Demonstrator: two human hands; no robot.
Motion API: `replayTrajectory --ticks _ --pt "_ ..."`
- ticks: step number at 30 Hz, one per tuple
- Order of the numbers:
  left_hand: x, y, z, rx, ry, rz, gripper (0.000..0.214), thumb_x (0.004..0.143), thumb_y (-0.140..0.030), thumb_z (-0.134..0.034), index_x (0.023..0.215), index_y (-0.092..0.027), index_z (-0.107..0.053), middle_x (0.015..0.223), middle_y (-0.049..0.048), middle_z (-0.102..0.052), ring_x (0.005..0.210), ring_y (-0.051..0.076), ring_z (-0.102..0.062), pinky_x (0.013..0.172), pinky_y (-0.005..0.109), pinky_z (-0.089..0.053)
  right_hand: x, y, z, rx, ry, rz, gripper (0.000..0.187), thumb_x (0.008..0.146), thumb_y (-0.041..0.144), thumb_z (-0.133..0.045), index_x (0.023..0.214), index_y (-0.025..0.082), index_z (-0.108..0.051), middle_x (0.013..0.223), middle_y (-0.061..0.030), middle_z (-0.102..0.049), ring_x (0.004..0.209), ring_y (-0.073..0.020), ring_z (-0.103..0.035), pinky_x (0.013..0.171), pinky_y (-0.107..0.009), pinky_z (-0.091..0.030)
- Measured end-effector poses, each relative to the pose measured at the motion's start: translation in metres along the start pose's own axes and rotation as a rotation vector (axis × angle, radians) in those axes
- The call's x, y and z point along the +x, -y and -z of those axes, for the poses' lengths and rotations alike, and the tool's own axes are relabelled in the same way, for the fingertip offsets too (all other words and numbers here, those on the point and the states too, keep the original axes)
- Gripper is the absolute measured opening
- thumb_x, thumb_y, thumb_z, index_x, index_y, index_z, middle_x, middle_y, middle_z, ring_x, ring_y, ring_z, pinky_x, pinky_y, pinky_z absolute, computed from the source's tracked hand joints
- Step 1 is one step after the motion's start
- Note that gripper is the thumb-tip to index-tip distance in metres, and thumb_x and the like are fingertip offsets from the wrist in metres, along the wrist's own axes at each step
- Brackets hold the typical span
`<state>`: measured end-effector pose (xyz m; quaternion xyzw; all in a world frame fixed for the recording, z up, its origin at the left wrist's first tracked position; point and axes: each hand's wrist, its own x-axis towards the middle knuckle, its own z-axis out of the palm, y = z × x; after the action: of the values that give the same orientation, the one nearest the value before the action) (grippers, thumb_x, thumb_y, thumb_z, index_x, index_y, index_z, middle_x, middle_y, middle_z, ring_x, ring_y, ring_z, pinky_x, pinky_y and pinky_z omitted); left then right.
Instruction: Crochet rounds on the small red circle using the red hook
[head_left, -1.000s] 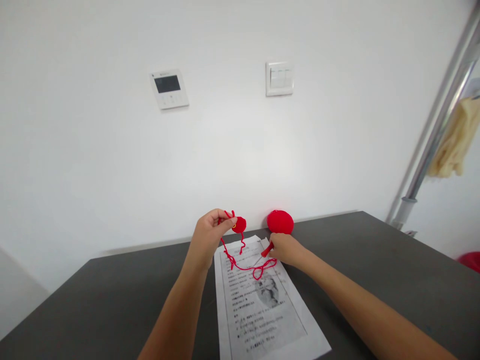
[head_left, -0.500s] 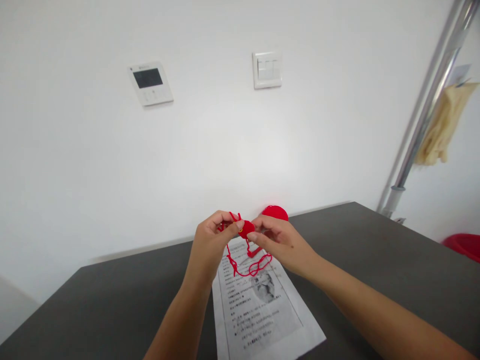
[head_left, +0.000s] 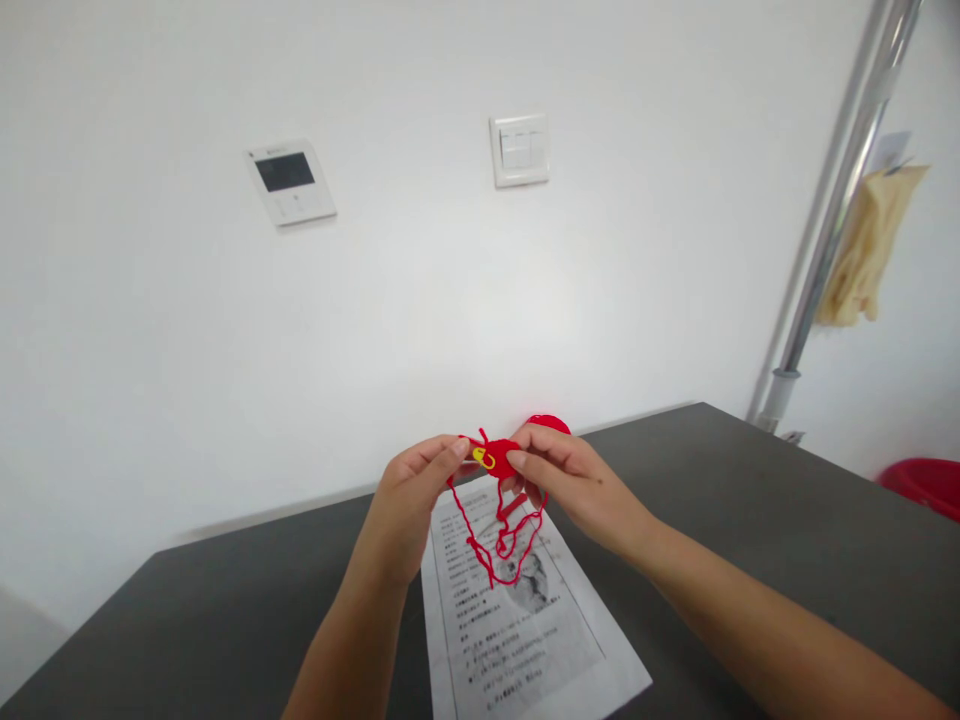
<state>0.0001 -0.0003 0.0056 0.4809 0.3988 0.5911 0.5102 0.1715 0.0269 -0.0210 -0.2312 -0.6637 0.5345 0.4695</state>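
Locate the red worked-yarn piece (head_left: 501, 459), held up between 2 hands over the far end of the printed sheet (head_left: 540, 660). Note the right hand (head_left: 589, 490) clamped on the right edge of the piece, thumb on the near face. Note the left hand (head_left: 409, 500), thumb and fingertips together beside the yellow marker (head_left: 478, 456); cannot tell whether pinching marker or yarn. Observe loose red yarn (head_left: 469, 525) looping below, near 1 red-handled tool (head_left: 513, 506), and the red ball (head_left: 550, 423) behind the right hand. Expect, by judgement, a light, soft, pliable load with good friction, prone to stretching or unravelling. Grip flat across the worked edge; avoid tugging loose strands or snagging the marker.
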Motion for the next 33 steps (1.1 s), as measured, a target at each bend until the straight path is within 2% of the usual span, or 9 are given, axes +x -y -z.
replayTrajectory --ticks 5,9,14,16,19,20,22,25,33 --pt "0.001 -0.006 0.012 -0.014 -0.092 -0.158 0.02 0.07 -0.033 -0.081 0.066 -0.014 -0.076 0.078 0.0058 -0.078 0.078 0.016 -0.07 0.073 0.025 -0.059 0.0 0.003 0.004 -0.058 -0.047 -0.011 0.029 0.088 0.045 -0.059 0.075 0.019 -0.056 0.064 0.0025 -0.058 0.055 -0.0098 -0.049 0.053 -0.023 -0.041" --pt "0.006 -0.01 0.022 -0.074 -0.181 -0.211 0.015 0.068 -0.028 -0.082 0.074 -0.015 -0.074 0.081 0.0047 -0.076 0.086 0.02 -0.07 0.067 0.028 -0.062 -0.001 0.005 0.006 -0.109 -0.046 -0.007 0.028 0.087 0.042 -0.057 0.071 0.019 -0.054 0.061 0.0034 -0.055 0.054 -0.0093 -0.047 0.054 -0.023 -0.039" --pt "0.016 -0.01 0.044 0.237 -0.336 -0.24 0.024 0.068 -0.034 -0.079 0.083 -0.016 -0.07 0.089 0.0062 -0.075 0.082 0.022 -0.07 0.047 0.023 -0.055 -0.001 0.006 0.008 -0.203 -0.056 0.025 0.025 0.088 0.038 -0.055 0.071 0.019 -0.055 0.063 0.0032 -0.055 0.056 -0.0095 -0.047 0.056 -0.023 -0.039" --pt "0.019 -0.009 0.051 0.418 -0.443 -0.303 0.022 0.074 -0.037 -0.073 0.085 -0.018 -0.07 0.091 0.0061 -0.074 0.082 0.022 -0.069 0.05 0.025 -0.055 0.0 0.005 0.008 -0.254 -0.06 0.036 0.025 0.088 0.037 -0.054 0.071 0.019 -0.056 0.063 0.0032 -0.054 0.057 -0.01 -0.046 0.056 -0.023 -0.038" --pt "0.017 -0.008 0.049 0.551 -0.515 -0.362 0.017 0.076 -0.035 -0.072 0.085 -0.021 -0.073 0.091 0.0036 -0.073 0.083 0.02 -0.065 0.071 0.03 -0.056 0.0 0.004 0.007 -0.294 -0.05 0.047 0.025 0.088 0.037 -0.051 0.071 0.02 -0.055 0.062 0.004 -0.05 0.057 -0.0104 -0.044 0.056 -0.024 -0.035" --pt "0.015 -0.007 0.044 0.592 -0.49 -0.37 0.015 0.076 -0.035 -0.073 0.084 -0.022 -0.075 0.092 0.0035 -0.075 0.087 0.021 -0.065 0.081 0.032 -0.054 0.0 0.004 0.006 -0.304 -0.04 0.055 0.025 0.089 0.036 -0.051 0.07 0.02 -0.053 0.061 0.0044 -0.049 0.056 -0.0103 -0.043 0.055 -0.024 -0.034" --pt "0.008 -0.006 0.031 0.674 -0.29 -0.376 0.019 0.083 -0.038 -0.065 0.084 -0.022 -0.077 0.094 0.0044 -0.077 0.094 0.022 -0.066 0.091 0.034 -0.049 -0.001 0.005 0.004 -0.339 -0.017 0.076 0.026 0.089 0.035 -0.05 0.068 0.02 -0.051 0.061 0.0046 -0.047 0.056 -0.01 -0.04 0.055 -0.024 -0.032" --pt "-0.002 -0.003 0.01 0.612 0.024 -0.261 0.015 0.079 -0.033 -0.07 0.087 -0.022 -0.076 0.087 0.0037 -0.077 0.085 0.022 -0.068 0.082 0.033 -0.051 -0.004 0.008 0.002 -0.391 0.005 0.101 0.025 0.09 0.032 -0.049 0.068 0.02 -0.051 0.062 0.0036 -0.048 0.056 -0.0104 -0.04 0.054 -0.025 -0.03" --pt "-0.014 -0.004 -0.004 0.634 -0.002 -0.293 0.004 0.078 -0.024 -0.07 0.078 -0.022 -0.073 0.077 0.001 -0.073 0.077 0.02 -0.065 0.074 0.03 -0.049 -0.008 0.013 0.002 -0.44 -0.008 0.208 0.02 0.094 0.03 -0.048 0.08 0.019 -0.058 0.068 0.0015 -0.055 0.061 -0.0116 -0.047 0.058 -0.024 -0.035"
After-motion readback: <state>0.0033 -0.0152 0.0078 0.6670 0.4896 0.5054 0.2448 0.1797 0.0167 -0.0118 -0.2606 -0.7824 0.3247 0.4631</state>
